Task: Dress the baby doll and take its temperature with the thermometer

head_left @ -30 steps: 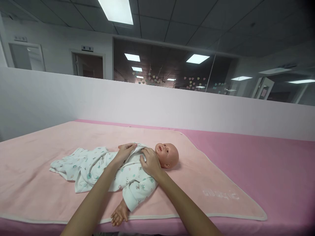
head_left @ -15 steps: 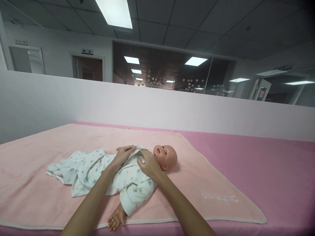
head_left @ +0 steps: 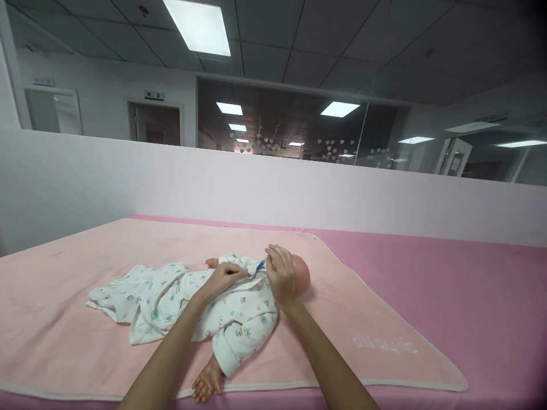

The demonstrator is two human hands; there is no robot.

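A baby doll (head_left: 301,276) lies on its back in a white printed gown (head_left: 239,307), its head to the right and mostly hidden behind my right hand. My left hand (head_left: 228,277) rests on the doll's chest, fingertips pinched on the gown's front edge near the neck. Over the collar, my right hand (head_left: 281,272) is raised with its fingers drawn together. A thin blue strip (head_left: 260,265), like a tie, slants up from the collar beside my left fingertips to my right fingers. The doll's near hand (head_left: 208,381) sticks out of its sleeve.
A peach blanket (head_left: 342,319) with a pale trim lies under the doll, on a pink padded surface (head_left: 478,296). Behind stands a low white wall (head_left: 299,193). Beyond it are doorways and a large window (head_left: 282,119) with heart stickers.
My right hand has moved up and right from the gown's neckline, now covering the doll's face. My left hand has shifted right along the gown's edge. The blue strip has come into view.
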